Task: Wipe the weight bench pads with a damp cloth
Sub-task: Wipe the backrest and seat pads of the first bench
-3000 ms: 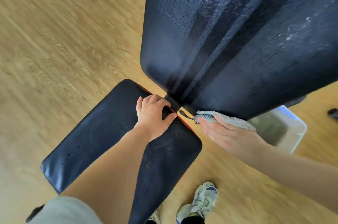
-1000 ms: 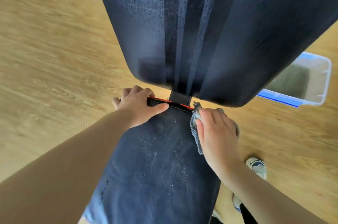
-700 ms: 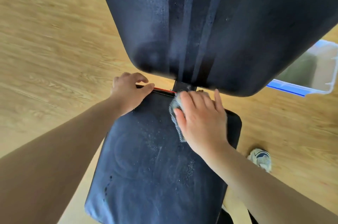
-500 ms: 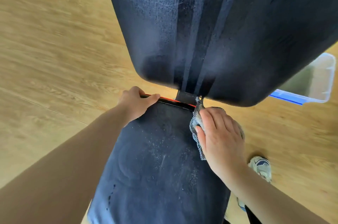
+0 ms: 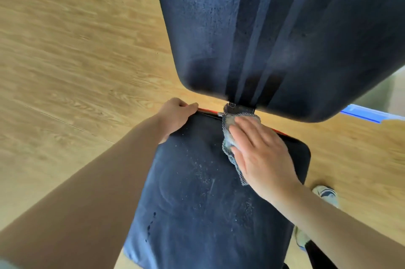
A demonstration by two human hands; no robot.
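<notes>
The black seat pad [image 5: 197, 203] of the weight bench fills the lower middle, dusted with pale specks. Above it rises the black back pad [image 5: 274, 27], joined at a narrow hinge with a red edge. My right hand [image 5: 260, 154] lies flat with straight fingers on a grey cloth [image 5: 229, 135], pressing it onto the far end of the seat pad by the hinge. My left hand [image 5: 175, 114] grips the far left corner of the seat pad, fingers curled over its edge.
Wooden floor [image 5: 76, 60] surrounds the bench. A clear plastic tub with a blue rim [image 5: 368, 113] sits behind the back pad at right. A white sneaker [image 5: 326, 194] stands on the floor to the right of the seat pad.
My right hand has slid the cloth back and forth along the seat pad's far end, and now lies flat on it near the hinge. My left hand stays on the corner.
</notes>
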